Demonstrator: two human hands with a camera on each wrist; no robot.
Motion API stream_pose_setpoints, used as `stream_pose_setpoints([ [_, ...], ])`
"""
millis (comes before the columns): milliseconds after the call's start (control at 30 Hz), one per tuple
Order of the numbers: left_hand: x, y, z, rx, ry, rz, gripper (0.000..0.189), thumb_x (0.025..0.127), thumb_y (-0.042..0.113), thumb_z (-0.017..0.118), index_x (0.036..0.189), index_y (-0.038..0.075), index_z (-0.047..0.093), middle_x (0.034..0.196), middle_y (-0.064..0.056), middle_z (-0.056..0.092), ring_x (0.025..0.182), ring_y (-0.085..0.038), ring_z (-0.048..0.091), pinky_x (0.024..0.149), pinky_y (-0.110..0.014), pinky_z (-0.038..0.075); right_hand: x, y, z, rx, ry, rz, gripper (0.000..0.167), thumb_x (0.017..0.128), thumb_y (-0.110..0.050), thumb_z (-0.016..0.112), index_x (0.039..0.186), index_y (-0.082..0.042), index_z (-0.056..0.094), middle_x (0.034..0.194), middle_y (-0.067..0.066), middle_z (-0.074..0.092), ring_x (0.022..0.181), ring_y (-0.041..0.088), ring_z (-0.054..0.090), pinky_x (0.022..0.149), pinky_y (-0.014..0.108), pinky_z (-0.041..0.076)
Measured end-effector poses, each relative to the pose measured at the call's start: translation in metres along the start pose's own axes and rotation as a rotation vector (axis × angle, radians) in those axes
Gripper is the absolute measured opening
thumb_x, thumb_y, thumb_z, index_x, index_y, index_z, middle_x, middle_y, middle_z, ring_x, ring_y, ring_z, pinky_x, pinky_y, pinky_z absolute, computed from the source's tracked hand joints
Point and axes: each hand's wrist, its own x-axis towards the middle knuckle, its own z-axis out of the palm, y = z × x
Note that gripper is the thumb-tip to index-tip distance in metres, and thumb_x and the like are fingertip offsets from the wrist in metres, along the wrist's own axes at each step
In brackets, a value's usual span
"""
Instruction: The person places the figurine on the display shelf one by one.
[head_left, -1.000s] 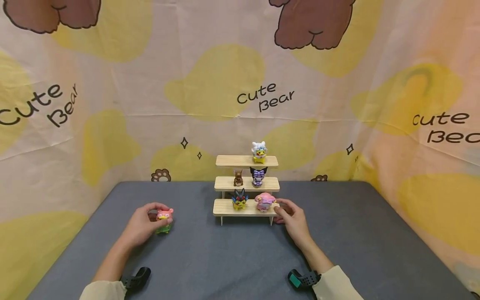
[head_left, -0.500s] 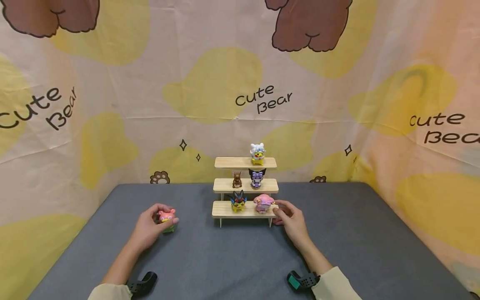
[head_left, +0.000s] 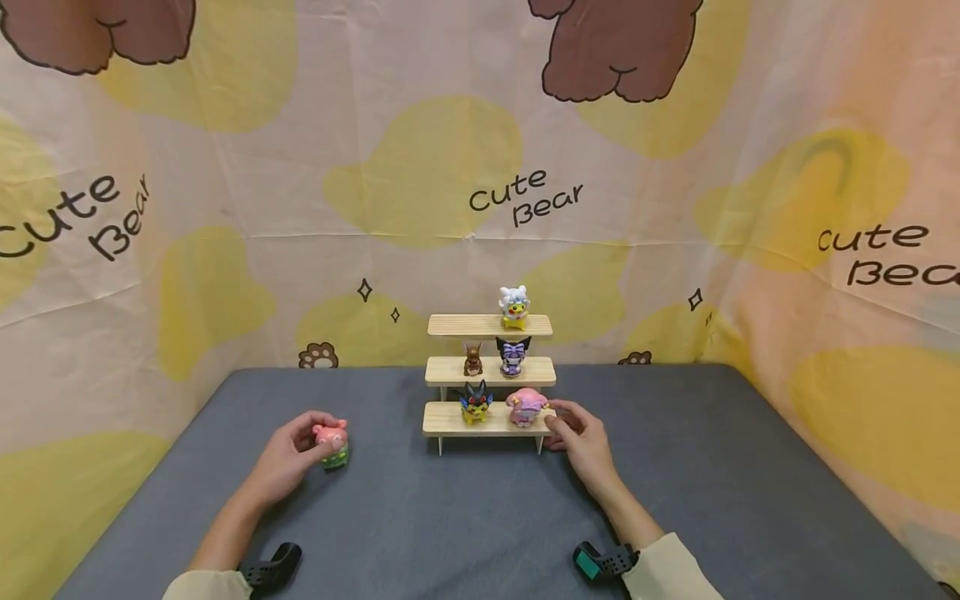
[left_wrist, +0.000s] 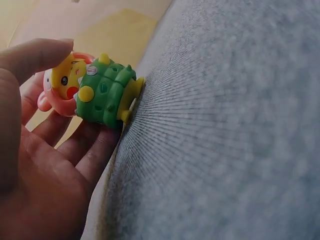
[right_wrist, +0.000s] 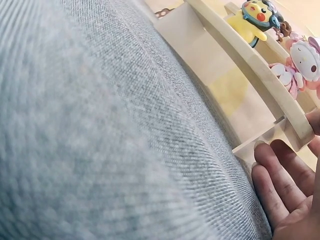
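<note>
My left hand [head_left: 288, 457] holds a small figurine [left_wrist: 102, 90] with a pink hood, yellow face and green body. The thumb and fingers are around its hood, and its yellow feet meet the grey cloth in the left wrist view. At the right end of a three-tier wooden display stand [head_left: 450, 419], my right hand [head_left: 588, 446] grips the lowest shelf, thumb at the shelf's end and other fingers below it beside the leg. That shelf bears a dark-eared yellow figurine [head_left: 476, 405] and a pink figurine [head_left: 527, 407], the latter close to my right fingertips.
The middle shelf carries a brown figurine [head_left: 472, 360] and a purple-and-black one [head_left: 513, 357]. A white-hooded yellow figurine [head_left: 514, 307] stands on the top shelf. Behind the grey table [head_left: 420, 517] hangs a printed curtain [head_left: 420, 167].
My left hand shifted right with the hooded figurine, then back left. The figurine has turned, with less of its yellow face showing in the head view. My right hand stays at the shelf.
</note>
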Motion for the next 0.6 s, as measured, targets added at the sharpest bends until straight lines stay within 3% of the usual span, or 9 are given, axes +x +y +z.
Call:
stream_pose_setpoints([
  [233, -0.002, -0.003, -0.001, -0.013, 0.0, 0.004, 0.043, 0.098, 0.022, 0.067, 0.137, 0.006, 0.06, 0.13, -0.017, 0.066, 0.097, 0.005, 0.058, 0.079, -0.015, 0.048, -0.001, -0.005, 0.001, 0.002, 0.005, 0.024, 0.027, 0.098, -0.008, 0.064, 0.123, 0.001, 0.067, 0.094, 0.017, 0.073, 0.073, 0.02, 0.07, 0.067, 0.03, 0.061],
  [500, -0.001, -0.006, 0.0, -0.032, 0.003, -0.005, 0.046, 0.096, 0.022, 0.071, 0.137, 0.006, 0.06, 0.132, -0.018, 0.066, 0.096, 0.006, 0.059, 0.077, -0.016, 0.049, 0.0, -0.002, 0.0, -0.001, 0.003, 0.009, 0.027, 0.097, -0.007, 0.065, 0.123, 0.003, 0.066, 0.092, 0.017, 0.073, 0.071, 0.018, 0.069, 0.065, 0.03, 0.061],
  [600, 0.0, -0.006, 0.001, -0.049, -0.006, -0.013, 0.05, 0.093, 0.02, 0.074, 0.138, 0.005, 0.059, 0.131, -0.021, 0.066, 0.095, 0.007, 0.061, 0.077, -0.016, 0.05, 0.007, 0.01, 0.001, 0.0, 0.013, 0.03, 0.027, 0.097, -0.008, 0.065, 0.123, 0.0, 0.067, 0.093, 0.017, 0.073, 0.071, 0.017, 0.069, 0.066, 0.029, 0.06],
])
